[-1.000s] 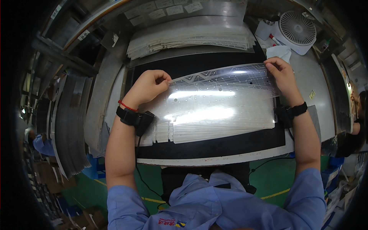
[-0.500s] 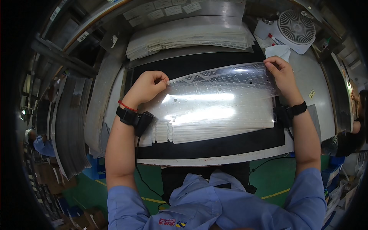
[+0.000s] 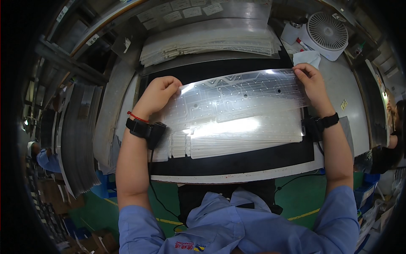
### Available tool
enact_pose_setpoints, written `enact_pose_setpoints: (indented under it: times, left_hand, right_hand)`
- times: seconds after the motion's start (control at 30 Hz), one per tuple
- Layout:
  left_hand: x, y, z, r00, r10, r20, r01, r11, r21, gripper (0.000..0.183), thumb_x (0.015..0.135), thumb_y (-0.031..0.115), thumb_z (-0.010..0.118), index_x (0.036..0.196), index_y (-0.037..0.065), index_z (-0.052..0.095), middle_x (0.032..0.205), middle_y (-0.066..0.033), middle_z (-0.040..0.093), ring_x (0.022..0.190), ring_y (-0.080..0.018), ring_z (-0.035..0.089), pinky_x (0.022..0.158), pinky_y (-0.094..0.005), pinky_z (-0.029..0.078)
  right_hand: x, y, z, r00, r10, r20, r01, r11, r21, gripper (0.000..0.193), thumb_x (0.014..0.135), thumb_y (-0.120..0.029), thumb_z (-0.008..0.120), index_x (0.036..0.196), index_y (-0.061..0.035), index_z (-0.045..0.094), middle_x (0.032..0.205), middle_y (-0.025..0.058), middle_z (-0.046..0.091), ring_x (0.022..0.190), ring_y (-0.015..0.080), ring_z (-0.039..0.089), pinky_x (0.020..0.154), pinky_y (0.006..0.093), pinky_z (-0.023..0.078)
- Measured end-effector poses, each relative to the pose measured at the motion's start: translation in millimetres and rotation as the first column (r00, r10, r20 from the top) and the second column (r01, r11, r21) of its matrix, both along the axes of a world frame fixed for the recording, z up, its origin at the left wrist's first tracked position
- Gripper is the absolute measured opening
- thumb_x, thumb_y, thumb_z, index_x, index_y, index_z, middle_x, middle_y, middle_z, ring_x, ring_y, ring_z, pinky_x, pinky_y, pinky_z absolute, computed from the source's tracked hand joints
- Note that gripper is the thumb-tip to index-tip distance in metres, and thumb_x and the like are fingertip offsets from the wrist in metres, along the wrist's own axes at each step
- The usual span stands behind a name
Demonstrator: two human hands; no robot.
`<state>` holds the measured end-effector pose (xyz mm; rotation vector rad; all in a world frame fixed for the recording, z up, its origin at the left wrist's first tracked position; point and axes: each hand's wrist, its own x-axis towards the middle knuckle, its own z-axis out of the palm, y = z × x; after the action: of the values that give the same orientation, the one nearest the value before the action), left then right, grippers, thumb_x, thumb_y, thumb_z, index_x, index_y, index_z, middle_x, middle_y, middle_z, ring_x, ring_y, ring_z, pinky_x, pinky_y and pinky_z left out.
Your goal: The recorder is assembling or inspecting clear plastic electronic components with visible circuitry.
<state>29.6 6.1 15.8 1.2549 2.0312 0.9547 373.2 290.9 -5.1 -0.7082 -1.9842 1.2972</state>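
Note:
Between my two hands stretches a clear plastic sheet (image 3: 237, 95) printed with fine circuit-like lines and a few dark round spots. My left hand (image 3: 159, 92) pinches its upper left corner, fingers curled over the edge. At the upper right corner my right hand (image 3: 312, 80) grips it between thumb and fingers. The sheet is tilted, its far edge raised above a stack of similar clear sheets (image 3: 245, 146). That stack lies on a black mat (image 3: 237, 162), and glare whitens part of its top.
Another pile of clear sheets (image 3: 211, 42) sits at the back. A white fan (image 3: 327, 31), a bottle (image 3: 292, 31) and a white cloth (image 3: 307, 57) stand or lie at the back right. Tall sheet stacks (image 3: 78, 127) rise at the left. A cable hangs from each wrist strap.
My left hand has shifted slightly left and up, drawing the sheet's left end with it. Glare on the held sheet has shrunk, so its printed lines show more. My right hand has barely moved.

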Motion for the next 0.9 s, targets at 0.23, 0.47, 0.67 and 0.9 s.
enact_pose_setpoints:
  times: [0.23, 0.47, 0.67, 0.9]
  left_hand:
    - [-23, -6, -4, 0.979, 0.130, 0.158, -0.146, 0.985, 0.096, 0.025, 0.098, 0.020, 0.051, 0.090, 0.001, 0.065, 0.073, 0.0017, 0.058, 0.065, -0.0068, 0.050, 0.063, -0.0223, 0.042]
    - [-23, -6, -4, 0.967, 0.191, 0.167, -0.216, 0.965, 0.149, 0.017, 0.093, 0.016, 0.062, 0.092, 0.000, 0.068, 0.074, 0.0008, 0.061, 0.066, -0.0064, 0.052, 0.061, -0.0209, 0.042]
    - [-25, -7, -6, 0.974, 0.179, 0.138, -0.202, 0.963, 0.180, 0.014, 0.093, 0.017, 0.063, 0.093, 0.004, 0.067, 0.076, 0.0033, 0.061, 0.067, -0.0045, 0.052, 0.061, -0.0189, 0.040]
    - [-26, -6, -6, 0.965, 0.168, 0.200, -0.208, 0.957, 0.201, 0.019, 0.094, 0.020, 0.060, 0.094, 0.002, 0.067, 0.077, 0.0019, 0.062, 0.068, -0.0055, 0.052, 0.062, -0.0197, 0.041]
  right_hand:
    - [2, 4, -1, 0.999, -0.021, 0.029, 0.022, 0.999, -0.038, 0.012, 0.095, -0.011, 0.058, 0.100, -0.0031, 0.065, 0.080, -0.0040, 0.058, 0.072, 0.0044, 0.049, 0.066, 0.0192, 0.040]
    - [2, 4, 0, 1.000, -0.009, 0.006, 0.010, 0.997, -0.080, 0.012, 0.095, -0.012, 0.058, 0.100, -0.0031, 0.065, 0.080, -0.0039, 0.058, 0.072, 0.0043, 0.049, 0.065, 0.0187, 0.040]
    - [2, 2, 2, 1.000, -0.004, 0.004, 0.004, 0.998, -0.069, 0.012, 0.095, -0.012, 0.058, 0.100, -0.0033, 0.065, 0.081, -0.0044, 0.058, 0.072, 0.0042, 0.048, 0.066, 0.0186, 0.040]
    - [3, 3, 2, 1.000, -0.004, 0.000, 0.004, 0.998, -0.055, 0.012, 0.095, -0.012, 0.059, 0.100, -0.0036, 0.065, 0.082, -0.0047, 0.058, 0.073, 0.0044, 0.048, 0.067, 0.0188, 0.040]
